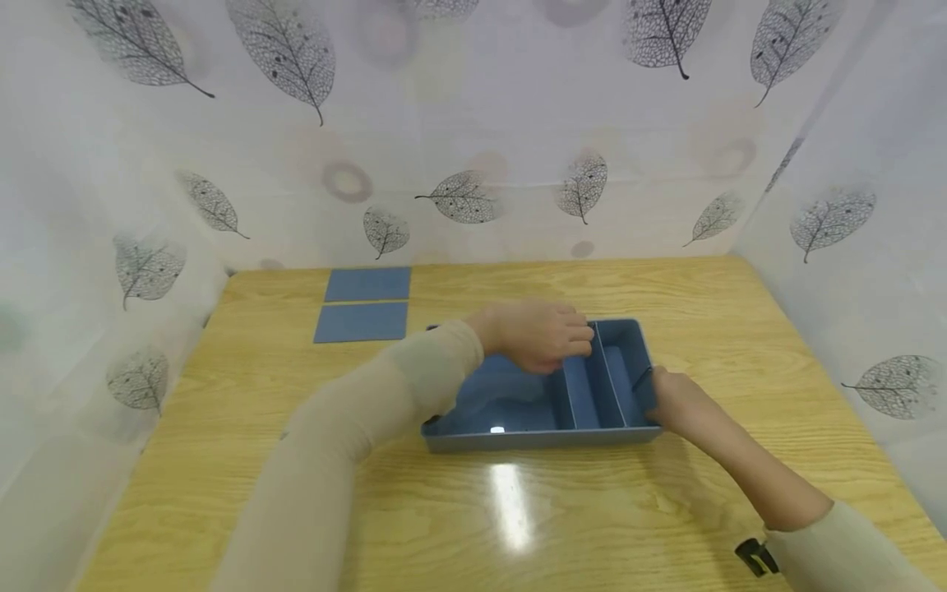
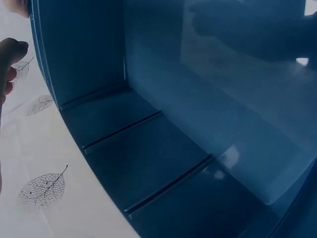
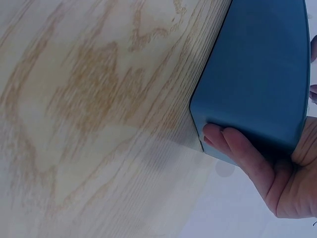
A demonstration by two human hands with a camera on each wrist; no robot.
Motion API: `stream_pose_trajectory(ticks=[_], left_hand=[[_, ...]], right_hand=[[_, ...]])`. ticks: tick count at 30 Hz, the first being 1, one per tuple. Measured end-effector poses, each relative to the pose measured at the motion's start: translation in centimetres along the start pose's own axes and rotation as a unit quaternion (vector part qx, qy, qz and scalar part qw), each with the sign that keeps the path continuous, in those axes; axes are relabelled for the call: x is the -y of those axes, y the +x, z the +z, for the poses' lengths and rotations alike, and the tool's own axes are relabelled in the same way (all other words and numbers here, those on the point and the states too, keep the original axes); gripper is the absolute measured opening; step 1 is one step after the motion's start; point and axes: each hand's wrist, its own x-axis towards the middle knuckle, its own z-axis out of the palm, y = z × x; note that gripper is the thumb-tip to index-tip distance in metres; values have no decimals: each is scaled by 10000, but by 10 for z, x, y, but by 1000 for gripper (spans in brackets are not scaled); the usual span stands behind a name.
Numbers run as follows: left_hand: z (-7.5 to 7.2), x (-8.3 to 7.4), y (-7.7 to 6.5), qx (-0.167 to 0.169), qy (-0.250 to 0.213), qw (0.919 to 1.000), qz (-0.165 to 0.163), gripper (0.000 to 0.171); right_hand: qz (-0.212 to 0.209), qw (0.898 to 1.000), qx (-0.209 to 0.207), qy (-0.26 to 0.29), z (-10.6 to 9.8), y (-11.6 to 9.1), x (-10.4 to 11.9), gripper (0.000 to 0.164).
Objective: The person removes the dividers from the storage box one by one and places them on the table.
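Note:
A blue open-topped organizer box (image 1: 543,440) lies on the table, with two upright dividers (image 1: 608,370) across its right part. My left hand (image 1: 538,335) is over the box near the back wall, its bent fingers close to the tops of the dividers. In the left wrist view, the thumb and fingers of that hand (image 2: 9,64) show at the left edge with nothing visible between them. My right hand (image 3: 277,173) grips the box's right end, fingers curled around its lower corner. Seen from the head, this hand (image 1: 676,401) partly hides that end.
Two flat blue panels (image 1: 361,321) lie one behind the other on the wooden table (image 1: 244,395), left of the box. A white leaf-patterned curtain (image 1: 473,123) hangs behind the table and along both sides. Narrow ridges (image 2: 124,131) run up the box's inner wall.

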Motion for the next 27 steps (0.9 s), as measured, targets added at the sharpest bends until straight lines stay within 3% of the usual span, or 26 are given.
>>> stream_pose_trajectory(ticks=[6,10,19,27], left_hand=[[13,-3,6,178,215,9993,252,46],[23,-7,11,297,629,9964,484,45],[38,-15,17,-34,1211,9905,656,29],[47,-15,16,-29,1394,9879,686,29]], right_hand=[[22,10000,-16,5,1,1,-1,37],[48,10000,27,-5,1,2,-1,39],[175,9997,149,1,0,2,0,43],[224,9995,240,0,-1,1,2,45]])
